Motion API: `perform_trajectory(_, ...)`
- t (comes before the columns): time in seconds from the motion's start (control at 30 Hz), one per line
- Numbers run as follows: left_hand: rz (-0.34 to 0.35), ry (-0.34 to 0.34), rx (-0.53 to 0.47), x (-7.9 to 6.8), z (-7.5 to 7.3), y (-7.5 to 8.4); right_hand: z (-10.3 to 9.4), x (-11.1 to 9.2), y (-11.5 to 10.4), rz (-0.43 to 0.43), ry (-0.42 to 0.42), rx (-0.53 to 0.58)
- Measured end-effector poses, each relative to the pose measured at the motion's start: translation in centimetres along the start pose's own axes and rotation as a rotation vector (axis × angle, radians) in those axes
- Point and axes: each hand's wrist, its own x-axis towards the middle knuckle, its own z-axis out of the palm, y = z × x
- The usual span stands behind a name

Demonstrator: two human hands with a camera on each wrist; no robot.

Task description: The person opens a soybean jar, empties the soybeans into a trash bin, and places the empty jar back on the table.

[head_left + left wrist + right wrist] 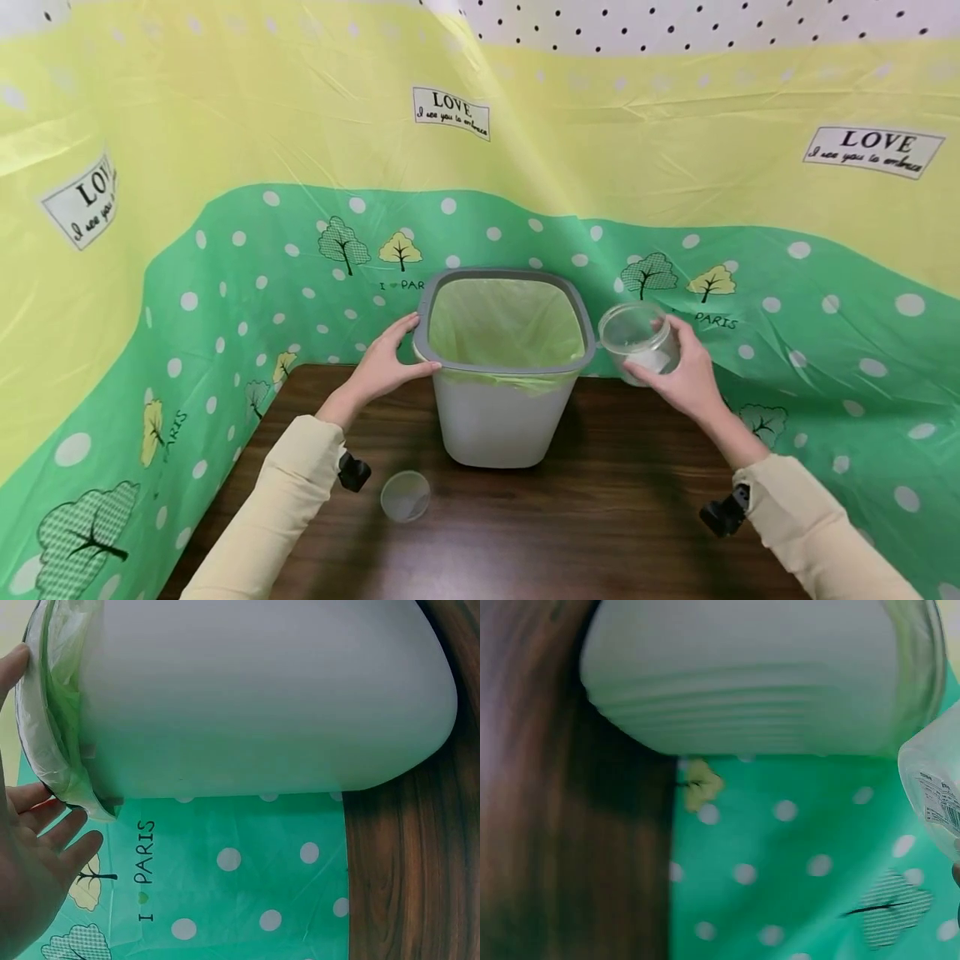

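Observation:
A light grey trash bin [498, 421] with a darker rim and a green liner bag [504, 329] stands upright. My left hand [386, 358] rests at its left front corner, thumb on the front rim, fingers spread against the left side. In the left wrist view, the fingers of the left hand [49, 840] look loosely extended at the rim. My right hand [678, 371] grips a clear plastic jar [626, 329] just right of the bin, its uncovered mouth tilted toward the bin. A printed label shows on the jar [930, 776] in the right wrist view.
On the dark wooden table [600, 517], a clear round lid [406, 497] lies in front of the bin, to the left. A green and yellow patterned sheet [525, 167] hangs close behind the bin and along both sides.

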Motion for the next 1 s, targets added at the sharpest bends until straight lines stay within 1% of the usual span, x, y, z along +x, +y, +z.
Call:
perform_trajectory(0.13, -0.003, 0.002, -0.01, 0.0, -0.1, -0.1, 1.4, -2.8, 1.2, 0.089, -0.001, 0.019)
perform_trajectory(0.37, -0.004, 0.009, -0.023, 0.0, 0.0, -0.3, 3.6, -7.2, 3.8, 0.212, -0.07, 0.034)
perform_trajectory(0.5, -0.002, 0.008, -0.034, 0.0, 0.1, -0.4, 4.8, -9.3, 5.0, 0.266, -0.085, 0.036)
perform_trajectory(0.63, 0.0, 0.016, -0.03, 0.0, 0.2, -0.5, 5.8, -11.2, 6.1, 0.311, -0.08, 0.039)
perform_trajectory(0.77, 0.003, 0.02, -0.024, 0.0, 0.2, -0.5, 6.6, -12.9, 7.1, 0.373, -0.083, 0.033)
perform_trajectory(1.0, 0.007, 0.023, -0.019, 0.1, 0.4, -0.6, 7.8, -14.9, 8.4, 0.462, -0.109, 0.018)
